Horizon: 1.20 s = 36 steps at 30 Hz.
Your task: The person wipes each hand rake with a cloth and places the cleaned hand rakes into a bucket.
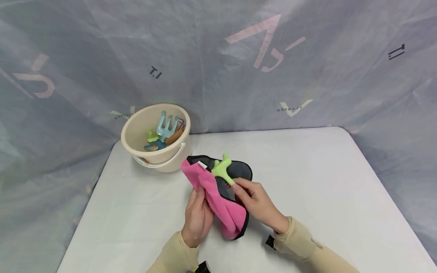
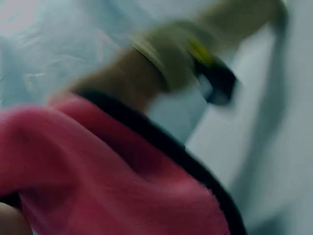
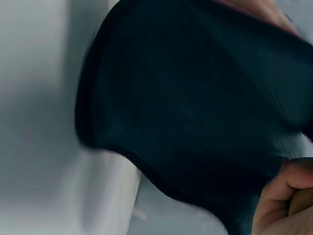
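Note:
A pink cloth item (image 1: 223,206) with a dark grey inner side and black edging is held up above the table by my left hand (image 1: 198,218), the thumb on its pink face. A small white tag shows near its top. My right hand (image 1: 257,199) pinches the stem of a light green forked toy (image 1: 222,170), which lies against the dark side. In the left wrist view the pink fabric (image 2: 112,181) fills the lower part. The dark side (image 3: 186,107) covers most of the right wrist view, with curled right fingers (image 3: 279,198) at lower right.
A cream bucket (image 1: 131,142) stands at the back left of the white table (image 1: 314,182). Inside are a light blue toy fork (image 1: 166,129) and several other coloured pieces. Behind the table hangs a grey printed sheet (image 1: 211,76).

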Each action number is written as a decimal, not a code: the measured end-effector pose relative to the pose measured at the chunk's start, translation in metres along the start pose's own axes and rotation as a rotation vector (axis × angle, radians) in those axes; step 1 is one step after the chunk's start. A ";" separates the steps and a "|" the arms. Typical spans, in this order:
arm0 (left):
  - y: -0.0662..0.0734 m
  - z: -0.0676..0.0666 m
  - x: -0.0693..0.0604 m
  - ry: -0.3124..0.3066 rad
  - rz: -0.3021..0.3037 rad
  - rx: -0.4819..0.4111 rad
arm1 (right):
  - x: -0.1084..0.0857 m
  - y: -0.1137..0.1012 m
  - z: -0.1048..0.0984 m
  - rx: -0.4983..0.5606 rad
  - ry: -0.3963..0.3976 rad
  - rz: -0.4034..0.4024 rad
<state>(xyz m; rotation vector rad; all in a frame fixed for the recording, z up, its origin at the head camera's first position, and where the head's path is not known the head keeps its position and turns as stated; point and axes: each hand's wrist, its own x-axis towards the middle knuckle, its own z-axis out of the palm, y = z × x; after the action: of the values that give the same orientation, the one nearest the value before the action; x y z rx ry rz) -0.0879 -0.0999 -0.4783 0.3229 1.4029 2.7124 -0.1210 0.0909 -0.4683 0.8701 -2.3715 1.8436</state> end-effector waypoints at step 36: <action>0.012 0.000 0.002 0.076 -0.037 0.023 | -0.006 0.002 0.015 0.188 -0.122 -0.107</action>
<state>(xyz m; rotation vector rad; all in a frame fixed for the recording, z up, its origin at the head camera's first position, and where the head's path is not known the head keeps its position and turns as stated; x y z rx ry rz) -0.0896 -0.1062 -0.4683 0.1954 1.4445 2.7079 -0.1122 0.0802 -0.4769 1.1332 -2.1930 2.0507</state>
